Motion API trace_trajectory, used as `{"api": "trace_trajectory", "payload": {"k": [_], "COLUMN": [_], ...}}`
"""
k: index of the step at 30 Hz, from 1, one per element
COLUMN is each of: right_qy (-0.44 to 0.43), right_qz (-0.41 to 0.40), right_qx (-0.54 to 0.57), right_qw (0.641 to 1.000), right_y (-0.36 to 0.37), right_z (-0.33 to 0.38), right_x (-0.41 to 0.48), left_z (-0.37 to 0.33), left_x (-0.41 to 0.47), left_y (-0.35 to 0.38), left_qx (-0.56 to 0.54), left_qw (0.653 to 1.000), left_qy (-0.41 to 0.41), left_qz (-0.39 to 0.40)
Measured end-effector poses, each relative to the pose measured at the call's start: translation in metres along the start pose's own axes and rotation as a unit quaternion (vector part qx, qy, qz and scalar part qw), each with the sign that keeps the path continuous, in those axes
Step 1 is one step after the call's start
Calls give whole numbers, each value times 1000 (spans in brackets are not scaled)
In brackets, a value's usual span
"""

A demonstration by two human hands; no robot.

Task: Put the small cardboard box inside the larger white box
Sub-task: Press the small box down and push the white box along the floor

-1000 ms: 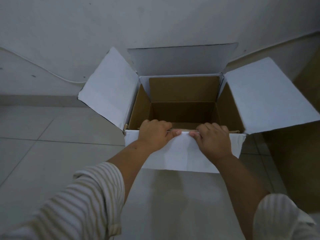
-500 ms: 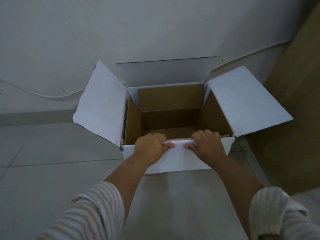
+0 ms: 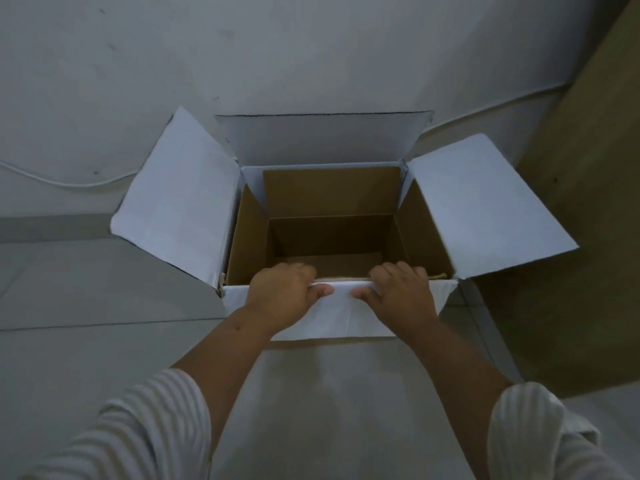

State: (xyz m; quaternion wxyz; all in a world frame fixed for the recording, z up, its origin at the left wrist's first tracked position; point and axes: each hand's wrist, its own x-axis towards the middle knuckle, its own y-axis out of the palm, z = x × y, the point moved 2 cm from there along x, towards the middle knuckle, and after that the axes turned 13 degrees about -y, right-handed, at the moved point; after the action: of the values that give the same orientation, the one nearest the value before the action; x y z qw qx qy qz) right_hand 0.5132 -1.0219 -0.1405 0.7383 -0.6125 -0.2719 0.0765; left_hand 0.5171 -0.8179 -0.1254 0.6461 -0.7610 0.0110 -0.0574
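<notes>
Both hands grasp the near rim of the white box [image 3: 485, 199], which sits on the tiled floor [image 3: 86, 289] against a pale wall [image 3: 311, 46]. The left hand [image 3: 282, 292] and the right hand [image 3: 401, 292] sit side by side. Each grip is closed on the near flap [image 3: 343, 313]: the fingers curl over the fold into the box and the thumbs press on the white outer face, which hangs down toward the person. Holding it this way probably keeps that flap folded out of the opening and steadies the box, so the mouth stays clear for loading.

Beyond the grips, the other three flaps are spread open too: one stands against the wall, one splays to the left of the left hand, one to the right of the right hand. The brown interior [image 3: 329, 233] just past the fingertips looks empty down to its bottom.

The small cardboard box is nowhere in view, so where it lies cannot be told; judging by this, the task is at the preparing stage, with the placing not yet done. A brown wooden panel [image 3: 588, 202] rises to the right of the right hand, and a thin white cable [image 3: 52, 181] runs along the wall to the left.

No brand, label or writing is readable on the box or anywhere else.
</notes>
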Motion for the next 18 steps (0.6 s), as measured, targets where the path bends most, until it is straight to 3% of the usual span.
{"api": "trace_trajectory", "payload": {"k": [7, 18], "right_qy": [-55, -60], "right_qz": [-69, -55], "right_qx": [-11, 1], "right_qw": [996, 997], "right_y": [-4, -17], "right_z": [-49, -115], "right_x": [-9, -10], "left_z": [-44, -114], "left_x": [14, 39], "left_y": [9, 20], "left_qx": [-4, 48], "left_qw": [1000, 996], "left_qy": [-2, -79], "left_qz": [-14, -8]}}
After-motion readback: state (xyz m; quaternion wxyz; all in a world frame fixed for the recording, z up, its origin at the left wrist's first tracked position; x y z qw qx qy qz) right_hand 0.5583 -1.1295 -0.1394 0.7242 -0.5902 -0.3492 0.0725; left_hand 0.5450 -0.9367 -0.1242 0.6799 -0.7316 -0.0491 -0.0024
